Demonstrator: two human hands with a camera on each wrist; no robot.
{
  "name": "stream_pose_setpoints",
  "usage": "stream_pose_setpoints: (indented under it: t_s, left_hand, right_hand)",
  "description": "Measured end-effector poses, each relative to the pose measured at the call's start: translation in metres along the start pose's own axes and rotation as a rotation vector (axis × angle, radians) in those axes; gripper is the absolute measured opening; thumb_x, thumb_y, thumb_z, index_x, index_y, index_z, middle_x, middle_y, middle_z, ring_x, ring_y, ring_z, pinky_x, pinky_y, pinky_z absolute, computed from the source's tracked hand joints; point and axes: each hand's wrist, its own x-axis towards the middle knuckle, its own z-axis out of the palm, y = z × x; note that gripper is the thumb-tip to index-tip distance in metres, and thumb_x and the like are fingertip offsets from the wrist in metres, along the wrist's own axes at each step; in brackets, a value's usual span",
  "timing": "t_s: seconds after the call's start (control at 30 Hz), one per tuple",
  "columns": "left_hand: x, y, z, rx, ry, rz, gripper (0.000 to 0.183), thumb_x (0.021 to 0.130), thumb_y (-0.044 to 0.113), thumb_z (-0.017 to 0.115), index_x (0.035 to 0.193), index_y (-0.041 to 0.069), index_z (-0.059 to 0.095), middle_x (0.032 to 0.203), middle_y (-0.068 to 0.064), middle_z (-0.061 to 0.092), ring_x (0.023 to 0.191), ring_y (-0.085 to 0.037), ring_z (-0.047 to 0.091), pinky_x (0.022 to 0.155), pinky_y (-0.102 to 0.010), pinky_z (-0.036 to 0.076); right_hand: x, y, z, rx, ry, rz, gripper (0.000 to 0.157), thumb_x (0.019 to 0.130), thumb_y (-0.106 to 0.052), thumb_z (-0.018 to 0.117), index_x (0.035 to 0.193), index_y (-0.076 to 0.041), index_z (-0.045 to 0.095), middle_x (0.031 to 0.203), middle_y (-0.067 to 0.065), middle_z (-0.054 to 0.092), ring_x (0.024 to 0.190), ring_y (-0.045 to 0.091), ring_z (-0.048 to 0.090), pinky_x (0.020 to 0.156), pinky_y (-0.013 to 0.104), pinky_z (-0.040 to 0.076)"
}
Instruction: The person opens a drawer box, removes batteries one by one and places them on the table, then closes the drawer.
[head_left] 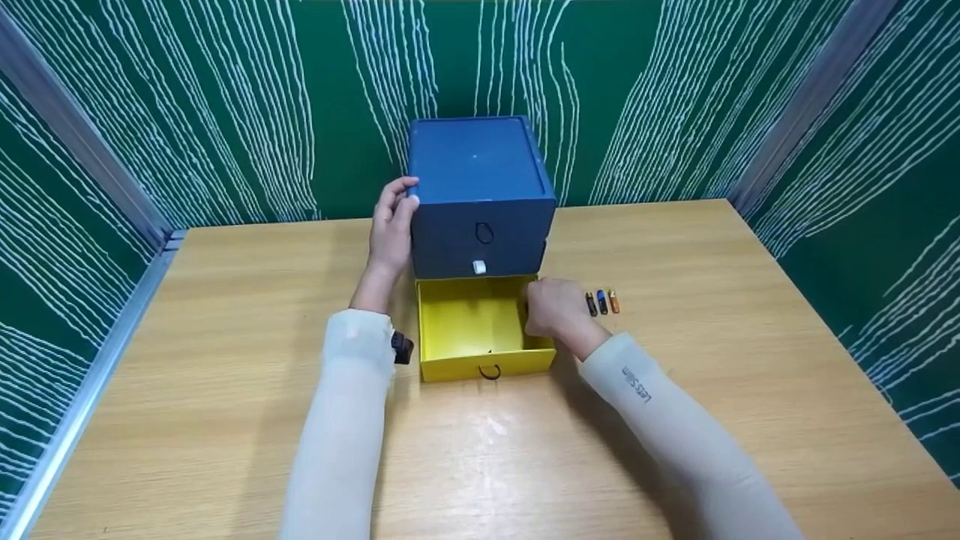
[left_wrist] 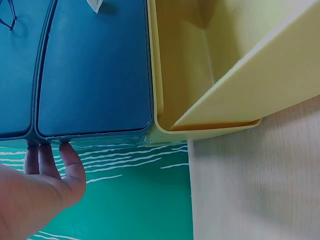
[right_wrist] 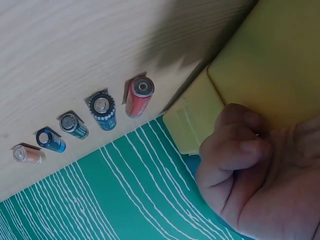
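Observation:
A blue drawer unit [head_left: 476, 157] stands at the back, with a yellow drawer [head_left: 450, 369] pulled out beneath its blue drawers. My left hand [head_left: 391, 232] rests against the unit's left side; in the left wrist view its extended fingertips [left_wrist: 74, 157] touch the blue casing. At the drawer's right wall is my right hand [head_left: 556, 307], its fingers curled toward the palm in the right wrist view. No object shows in it, though the inside of the curl is hidden. Several batteries stand right of the drawer, among them a red battery [right_wrist: 136, 104] and an orange battery [head_left: 614, 301].
A wooden table [head_left: 225, 360] carries everything. Green walls [head_left: 622, 45] with wavy white lines enclose its back and sides. A black loop [head_left: 490, 372] hangs on the yellow drawer's front, and a white tab [head_left: 479, 266] on a blue one.

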Motion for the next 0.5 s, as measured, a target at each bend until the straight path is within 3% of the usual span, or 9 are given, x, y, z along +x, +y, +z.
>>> stream_pose_setpoints:
  t_s: [0.3,0.5]
  left_hand:
    - [-0.014,0.022,0.003,0.004,-0.009,-0.011,0.033,0.090,0.021,0.037,0.121,0.013,0.043,0.132,-0.004,0.033,0.117,-0.017,0.036,0.100,-0.035,0.029]
    - [-0.011,0.017,0.002,-0.007,-0.013,-0.007,0.031,0.091,0.021,0.037,0.121,0.016,0.044,0.132,-0.001,0.033,0.118,-0.016,0.035,0.100,-0.034,0.028]
  right_hand:
    - [-0.003,-0.001,0.002,-0.038,0.037,-0.009,0.007,0.061,-0.019,0.054,0.067,-0.015,0.055,0.059,0.002,0.049,0.050,0.018,0.042,0.037,0.033,0.032]
    - [-0.004,0.000,0.004,-0.040,0.072,-0.024,0.006,0.060,-0.020,0.055,0.065,-0.016,0.053,0.055,0.001,0.046,0.047,0.017,0.040,0.035,0.031,0.029]
